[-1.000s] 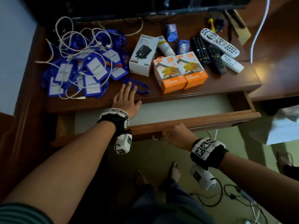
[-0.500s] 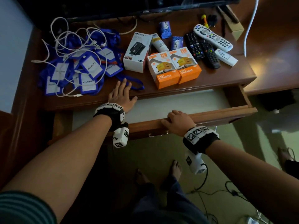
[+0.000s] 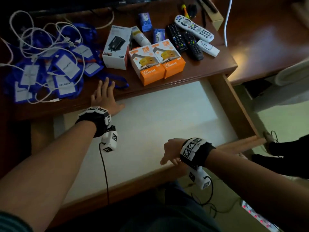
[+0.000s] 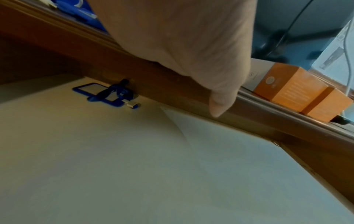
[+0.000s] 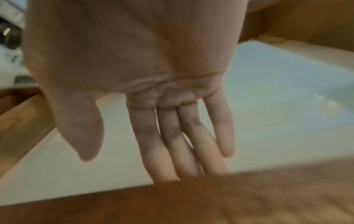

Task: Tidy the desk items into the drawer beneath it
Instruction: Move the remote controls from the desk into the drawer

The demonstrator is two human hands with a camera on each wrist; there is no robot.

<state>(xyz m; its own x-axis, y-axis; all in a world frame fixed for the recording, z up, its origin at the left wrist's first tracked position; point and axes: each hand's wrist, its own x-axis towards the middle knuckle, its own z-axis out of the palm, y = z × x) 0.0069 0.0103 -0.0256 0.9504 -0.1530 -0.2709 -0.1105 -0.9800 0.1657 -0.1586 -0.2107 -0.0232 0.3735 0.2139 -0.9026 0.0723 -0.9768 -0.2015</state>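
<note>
The drawer stands pulled far out, its pale lined bottom bare in the head view. The left wrist view shows one blue badge holder lying far back inside. On the desk lie a pile of blue lanyard badges tangled with white cables, a white charger box, two orange charger boxes, several remotes, a tube and blue sachets. My left hand presses flat on the desk's front edge. My right hand hangs with straight fingers just inside the drawer front, holding nothing.
A second wooden surface adjoins the desk at the right, with a white cable running over it. A power strip and loose cords lie on the floor below the drawer. A dark screen base lines the desk's back.
The drawer has slid much farther out toward me. My right hand has let go of the drawer front and opened above it. My left hand stays on the desk edge.
</note>
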